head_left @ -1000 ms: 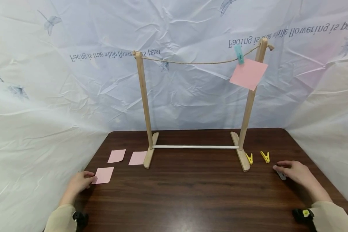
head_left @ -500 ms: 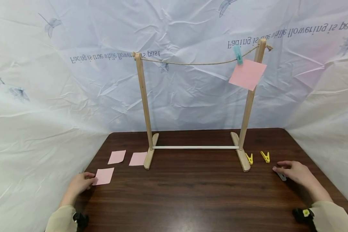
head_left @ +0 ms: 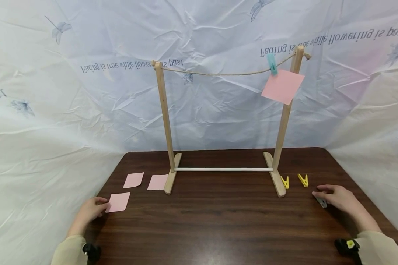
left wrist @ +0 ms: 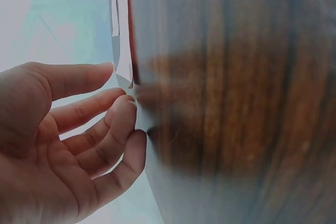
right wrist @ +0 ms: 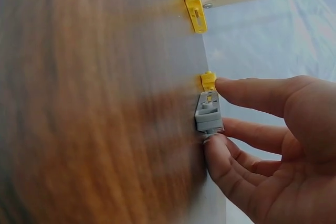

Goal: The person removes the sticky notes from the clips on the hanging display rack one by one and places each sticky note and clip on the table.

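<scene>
My left hand (head_left: 90,212) rests at the left edge of a pink square paper (head_left: 118,202), fingertips overlapping its corner. In the left wrist view the thumb and loosely bent fingers (left wrist: 123,124) stand apart, with the paper's edge (left wrist: 123,51) just beyond them. My right hand (head_left: 339,198) is low over a grey clothespin (head_left: 321,202) on the table. The right wrist view puts that grey clothespin (right wrist: 209,115) between spread thumb and fingers, with a gap at the thumb. Two yellow clothespins (head_left: 303,180) lie farther off, one beside the stand's right foot.
A wooden stand (head_left: 164,114) with a sagging string (head_left: 219,74) rises at the back. From the string hangs a pink paper (head_left: 283,87) on a teal clothespin (head_left: 272,64). Two more pink papers (head_left: 133,180) lie left of the stand on the dark table (head_left: 212,217).
Both hands stay where they were, beside the pink paper and the grey clothespin. The whole head view has shifted very slightly downward.
</scene>
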The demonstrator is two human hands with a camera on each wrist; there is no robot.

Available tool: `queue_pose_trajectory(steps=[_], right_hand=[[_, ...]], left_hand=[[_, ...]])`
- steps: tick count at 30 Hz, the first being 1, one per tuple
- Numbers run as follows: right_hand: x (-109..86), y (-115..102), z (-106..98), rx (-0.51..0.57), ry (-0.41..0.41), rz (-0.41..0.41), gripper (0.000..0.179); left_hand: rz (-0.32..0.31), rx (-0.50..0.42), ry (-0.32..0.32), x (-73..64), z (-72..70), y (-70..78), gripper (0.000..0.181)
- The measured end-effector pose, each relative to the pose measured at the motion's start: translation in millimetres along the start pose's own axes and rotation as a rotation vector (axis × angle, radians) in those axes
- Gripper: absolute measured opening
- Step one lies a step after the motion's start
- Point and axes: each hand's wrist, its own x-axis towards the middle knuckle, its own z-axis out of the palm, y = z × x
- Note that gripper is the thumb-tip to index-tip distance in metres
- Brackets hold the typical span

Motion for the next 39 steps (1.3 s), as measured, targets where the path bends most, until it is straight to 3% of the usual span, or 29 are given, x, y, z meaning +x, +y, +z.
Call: queue_pose_trajectory(steps=[7,17,22,30,39], right_hand=[[-4.9,1,-3,0.032,0.001,0.007,0.077],[-7.9,7,-9,0.01,0.031,-0.006,0.07],[-9.9,11,-17,-0.036,0.075,-0.039,0.067],[-11.6,16,-32,0.006,0.15,-0.133,0.06],[-18.4,4,-66,-0.004,0.173,-0.119,0.065]], left_hand=[[0.017,0.007,0.001,2.9,-2.1,4.0,0.041],[0.081,0.011,0.038,15.1,-12.1,26.4,0.037],[0.117,0.039,0.03,20.9,-15.3,44.6,0.041],[0.216,0.013,0.019,30.2,-18.3,78.2,0.042],[0.274,0.022,0.027,43.5,-19.4,117.5,0.041]])
